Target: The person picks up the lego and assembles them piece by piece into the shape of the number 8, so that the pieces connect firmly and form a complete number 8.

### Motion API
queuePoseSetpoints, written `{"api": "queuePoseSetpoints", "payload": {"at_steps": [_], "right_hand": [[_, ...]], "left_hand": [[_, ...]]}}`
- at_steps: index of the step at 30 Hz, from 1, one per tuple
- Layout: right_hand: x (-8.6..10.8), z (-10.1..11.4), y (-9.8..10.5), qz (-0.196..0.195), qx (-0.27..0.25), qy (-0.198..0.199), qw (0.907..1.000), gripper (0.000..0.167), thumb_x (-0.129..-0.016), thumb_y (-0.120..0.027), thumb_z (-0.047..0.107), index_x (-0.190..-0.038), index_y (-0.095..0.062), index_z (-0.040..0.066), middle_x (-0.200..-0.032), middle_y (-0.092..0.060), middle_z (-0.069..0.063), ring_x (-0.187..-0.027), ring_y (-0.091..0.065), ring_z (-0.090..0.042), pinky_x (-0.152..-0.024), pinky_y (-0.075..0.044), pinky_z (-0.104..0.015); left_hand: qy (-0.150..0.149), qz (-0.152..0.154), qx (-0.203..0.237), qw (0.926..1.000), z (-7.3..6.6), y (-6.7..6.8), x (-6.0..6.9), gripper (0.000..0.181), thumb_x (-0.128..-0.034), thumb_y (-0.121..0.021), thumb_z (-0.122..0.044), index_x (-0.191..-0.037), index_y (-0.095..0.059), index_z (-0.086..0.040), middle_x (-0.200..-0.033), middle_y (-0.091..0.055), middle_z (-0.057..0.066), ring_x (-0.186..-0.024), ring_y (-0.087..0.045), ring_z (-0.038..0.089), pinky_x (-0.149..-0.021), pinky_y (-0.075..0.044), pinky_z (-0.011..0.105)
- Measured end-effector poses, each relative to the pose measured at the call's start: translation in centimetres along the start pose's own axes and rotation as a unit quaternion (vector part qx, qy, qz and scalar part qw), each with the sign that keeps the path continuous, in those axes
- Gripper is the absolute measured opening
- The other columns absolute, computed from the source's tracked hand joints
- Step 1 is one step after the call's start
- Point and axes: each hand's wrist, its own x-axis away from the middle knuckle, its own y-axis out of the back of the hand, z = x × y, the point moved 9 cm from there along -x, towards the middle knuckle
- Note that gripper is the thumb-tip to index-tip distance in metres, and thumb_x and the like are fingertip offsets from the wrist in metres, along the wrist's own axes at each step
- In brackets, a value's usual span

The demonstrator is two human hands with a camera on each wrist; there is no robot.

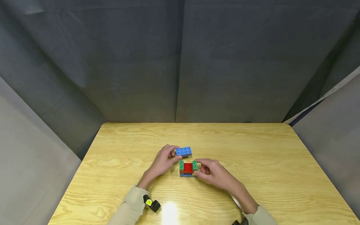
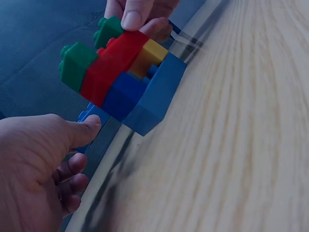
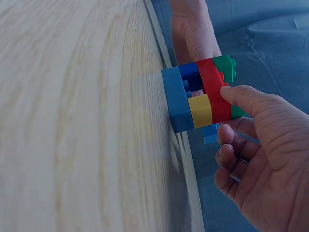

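Observation:
My left hand [image 1: 163, 161] pinches a blue eight-stud toy brick [image 1: 183, 151] between thumb and fingers, just behind the block stack. With thumb and fingers my right hand [image 1: 212, 172] grips the right side of that stack [image 1: 188, 168]. In the right wrist view its layers show: a light blue base brick [image 3: 176, 101], a dark blue brick [image 3: 189, 76] and a yellow brick [image 3: 200, 110] with a gap between them, then a red brick [image 3: 212, 89]. Two green bricks [image 2: 78, 60] top the red one at its ends. The left thumb partly hides the held blue brick in the left wrist view.
A wood-grain table [image 1: 126, 140] spreads beneath both hands. Dark grey cloth [image 1: 135, 68] hangs behind its far edge, and lighter panels [image 1: 28, 156] stand at the sides. Each wrist wears a small black camera mount [image 1: 152, 203].

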Motion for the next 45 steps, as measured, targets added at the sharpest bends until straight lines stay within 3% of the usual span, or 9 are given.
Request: {"api": "queuePoseSetpoints", "payload": {"at_steps": [11, 20, 26, 45], "right_hand": [[0.0, -0.4, -0.4, 0.005, 0.004, -0.009, 0.9999, 0.026, -0.099, -0.075, 0.023, -0.123, -0.070, 0.014, -0.071, -0.054, 0.010, -0.059, -0.042, -0.001, -0.054, -0.038, -0.021], [0.1, -1.1, -0.4, 0.006, 0.004, -0.027, 0.9996, 0.035, -0.101, -0.072, 0.030, -0.131, -0.068, 0.014, -0.073, -0.056, 0.009, -0.060, -0.044, -0.001, -0.055, -0.039, -0.021], [0.1, -1.2, -0.7, 0.005, 0.005, -0.031, 0.9995, 0.027, -0.101, -0.072, 0.031, -0.125, -0.069, 0.019, -0.071, -0.055, 0.010, -0.059, -0.043, -0.001, -0.055, -0.038, -0.020], [0.0, -1.5, -0.2, -0.024, 0.028, -0.036, 0.9986, 0.033, -0.102, -0.070, 0.036, -0.128, -0.068, 0.016, -0.069, -0.051, 0.012, -0.058, -0.041, -0.001, -0.054, -0.036, -0.020]], "left_hand": [[0.002, 0.005, 0.009, 0.9999, -0.6, 0.5, 0.4, 0.040, -0.0985, -0.075, -0.030, -0.135, -0.066, -0.015, -0.092, -0.054, 0.000, -0.082, -0.048, 0.015, -0.072, -0.040, 0.029], [0.001, 0.013, 0.011, 0.9999, -1.3, 1.2, 0.4, 0.042, -0.0997, -0.073, -0.030, -0.138, -0.065, -0.016, -0.094, -0.053, -0.003, -0.085, -0.049, 0.014, -0.072, -0.041, 0.028], [0.009, 0.021, 0.012, 0.9997, -1.5, 1.5, 0.6, 0.041, -0.0998, -0.073, -0.033, -0.137, -0.065, -0.018, -0.094, -0.052, -0.003, -0.085, -0.050, 0.014, -0.072, -0.042, 0.028], [-0.005, 0.026, 0.011, 0.9996, -2.9, 2.6, 0.7, 0.043, -0.0994, -0.072, -0.037, -0.138, -0.065, -0.019, -0.094, -0.053, -0.004, -0.087, -0.049, 0.014, -0.073, -0.041, 0.030]]}}
